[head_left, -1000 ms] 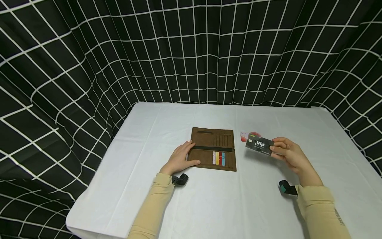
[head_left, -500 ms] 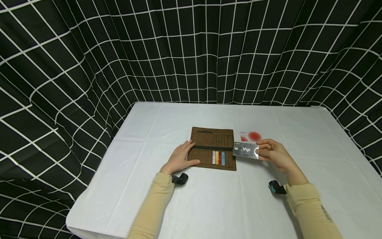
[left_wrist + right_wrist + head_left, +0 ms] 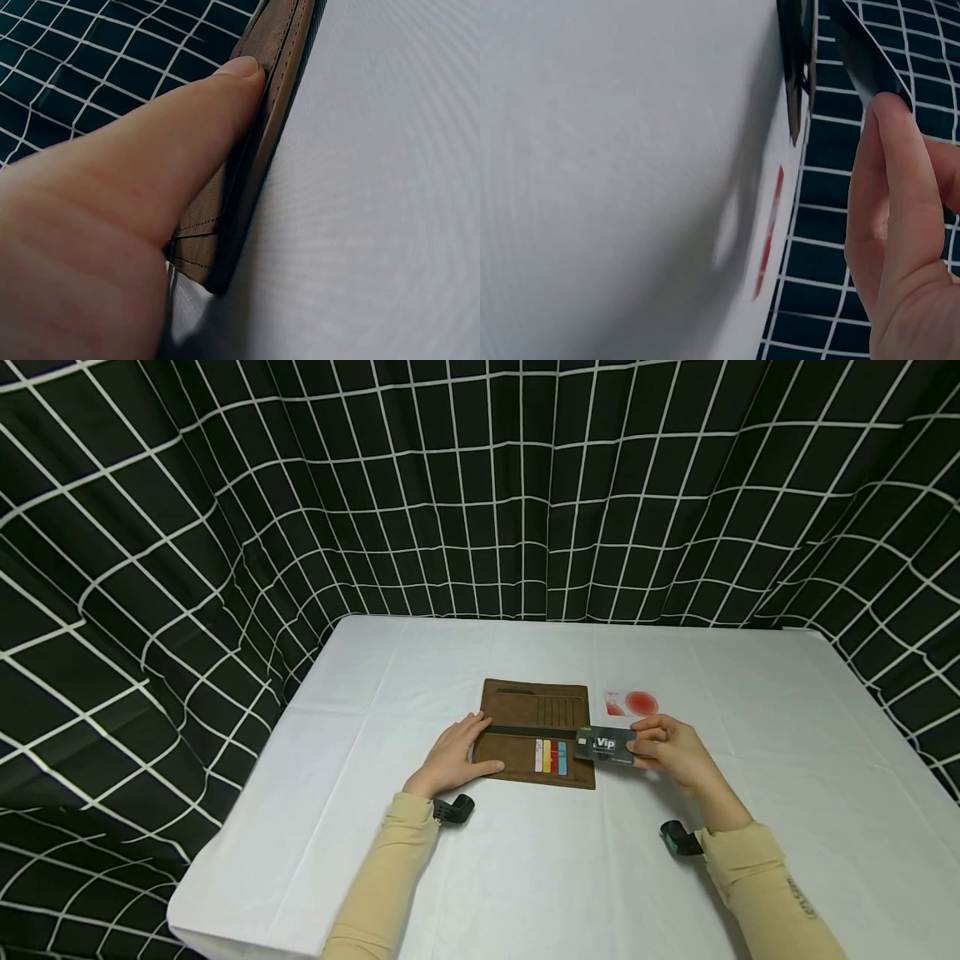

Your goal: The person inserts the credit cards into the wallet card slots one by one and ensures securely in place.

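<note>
A brown wallet (image 3: 517, 760) lies spread out on the table, with several coloured cards (image 3: 551, 757) tucked in slots on its near half. My left hand (image 3: 453, 753) rests on the wallet's left edge, fingers and thumb extended; the left wrist view shows the thumb (image 3: 187, 124) lying along the leather. Between thumb and fingers, my right hand (image 3: 671, 752) pinches the right end of a dark grey "Vip" card (image 3: 604, 744). The card's left end overlaps the wallet's right edge in the head view. In the right wrist view the card (image 3: 866, 56) is held above the table.
Behind the right hand, a card with a red circle (image 3: 632, 702) lies flat on the white tablecloth (image 3: 525, 877), just right of the wallet. Black curtains with a white grid (image 3: 465, 485) hang around the table's back and sides.
The right hand has carried the Vip card left and slightly nearer, from beside the wallet to over its right edge. The red-circle card has come into fuller view. The left hand stays put.
</note>
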Demonstrator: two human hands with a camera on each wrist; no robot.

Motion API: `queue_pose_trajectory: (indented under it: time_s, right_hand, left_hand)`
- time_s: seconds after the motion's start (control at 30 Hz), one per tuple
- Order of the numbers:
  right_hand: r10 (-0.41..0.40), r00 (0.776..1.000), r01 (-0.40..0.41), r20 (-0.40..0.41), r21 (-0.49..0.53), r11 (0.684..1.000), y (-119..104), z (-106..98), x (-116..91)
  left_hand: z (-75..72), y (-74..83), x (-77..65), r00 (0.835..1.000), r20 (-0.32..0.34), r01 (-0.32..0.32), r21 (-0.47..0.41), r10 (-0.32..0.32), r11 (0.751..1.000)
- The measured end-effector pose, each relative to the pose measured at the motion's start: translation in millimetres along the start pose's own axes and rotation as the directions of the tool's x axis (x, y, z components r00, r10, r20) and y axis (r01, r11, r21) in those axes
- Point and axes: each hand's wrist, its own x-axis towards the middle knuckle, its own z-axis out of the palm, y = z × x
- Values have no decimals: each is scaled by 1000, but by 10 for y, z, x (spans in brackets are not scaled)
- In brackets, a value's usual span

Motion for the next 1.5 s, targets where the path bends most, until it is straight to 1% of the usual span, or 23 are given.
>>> queue_pose_trajectory:
  time_s: [0.2,0.47,0.6,0.7,1.03,1.27,1.5]
  right_hand:
    - [28,999,-28,-35,-15,999,-1,82,18]
    - [55,993,-60,-101,-42,997,-20,163,24]
    - [62,992,-68,-110,-51,996,-39,178,15]
    - [71,993,-77,-93,-61,995,-47,181,3]
    - [97,995,-99,-29,-83,992,-23,182,-10]
    - [127,992,-125,29,-71,990,9,143,3]
    - [125,989,-116,77,-105,988,7,116,11]
  left_hand:
    - [5,-4,-4,1000,-8,-10,-3,10,1000]
    - [-4,7,-6,1000,8,-4,-5,4,1000]
    - [-22,12,3,1000,10,-3,-2,3,1000]
    - [-33,14,7,1000,19,4,3,-4,1000]
    - [-25,19,-6,1000,11,-1,4,1,1000]
    - [-22,20,-11,1000,7,-6,3,6,1000]
    - [-25,21,-8,1000,10,-4,2,4,1000]
